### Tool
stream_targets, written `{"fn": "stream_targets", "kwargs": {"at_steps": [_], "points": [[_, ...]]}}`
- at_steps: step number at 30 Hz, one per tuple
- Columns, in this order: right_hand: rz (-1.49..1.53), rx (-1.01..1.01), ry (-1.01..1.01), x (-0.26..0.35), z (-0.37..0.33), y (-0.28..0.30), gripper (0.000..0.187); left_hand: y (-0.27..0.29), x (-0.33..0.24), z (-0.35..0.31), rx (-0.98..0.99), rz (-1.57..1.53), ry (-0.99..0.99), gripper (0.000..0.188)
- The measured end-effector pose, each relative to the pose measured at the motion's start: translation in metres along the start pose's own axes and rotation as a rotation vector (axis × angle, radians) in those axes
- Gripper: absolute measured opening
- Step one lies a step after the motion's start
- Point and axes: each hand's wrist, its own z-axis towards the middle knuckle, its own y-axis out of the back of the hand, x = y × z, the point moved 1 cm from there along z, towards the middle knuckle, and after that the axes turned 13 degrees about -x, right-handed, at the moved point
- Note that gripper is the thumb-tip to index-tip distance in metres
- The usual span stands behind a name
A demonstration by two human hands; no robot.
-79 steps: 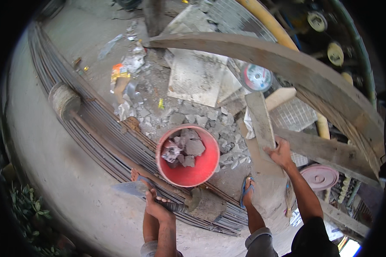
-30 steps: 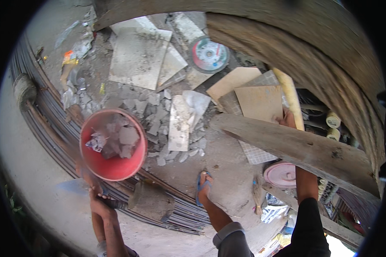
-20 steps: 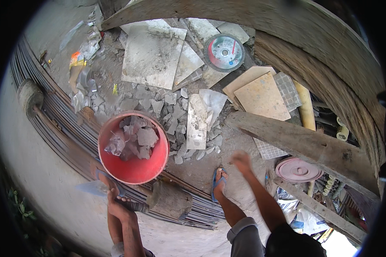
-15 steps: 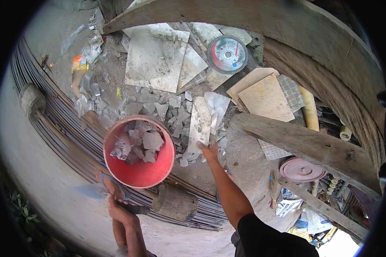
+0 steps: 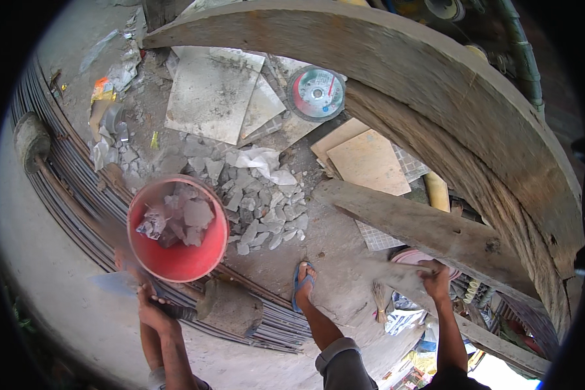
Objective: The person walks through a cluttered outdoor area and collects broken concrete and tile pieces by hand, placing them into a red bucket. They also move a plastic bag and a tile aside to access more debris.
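Note:
My left hand (image 5: 155, 311) is closed around the dark handle of a trowel (image 5: 114, 283), whose flat grey-blue blade points left, just below a red bucket (image 5: 187, 268). Broken grey chunks (image 5: 197, 213) and a crumpled shiny wrapper (image 5: 152, 223) lie inside the bucket. Out to the right, my right hand (image 5: 435, 281) grips one end of a long, pale tile strip (image 5: 400, 277), blurred by motion. It is above the floor, in front of a pink coiled roll (image 5: 406, 256). A heap of grey rubble (image 5: 266, 209) lies right of the bucket, with a crumpled white sheet (image 5: 264, 162) on it.
Long steel rods (image 5: 65, 153) run beneath the bucket, near concrete cylinders (image 5: 231, 305). Large tiles (image 5: 214, 91) and a round cutting disc (image 5: 317, 93) lie at the back. Wooden beams (image 5: 403, 221) border the right. My sandalled foot (image 5: 303, 283) stands on the floor; a brush (image 5: 379, 302) lies nearby.
My right hand has lifted the tile strip off the rubble and carried it to the right. The trowel stays in my left hand. The view has shifted, and my right foot now shows fully.

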Motion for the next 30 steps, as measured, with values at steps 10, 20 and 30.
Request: {"fn": "stream_targets", "kwargs": {"at_steps": [10,20,30], "points": [[-0.090,-0.303,-0.127,-0.182,0.135,-0.091,0.017,0.002,0.014,-0.004,-0.063,0.032,-0.037,0.030],[-0.059,0.011,0.138,0.121,0.026,-0.243,0.007,-0.027,-0.050,-0.001,-0.030,-0.040,0.105,0.027],[0.267,-0.153,-0.728,0.482,0.215,-0.451,0.110,-0.071,-0.124,0.005,0.107,-0.010,0.128,0.031]]}}
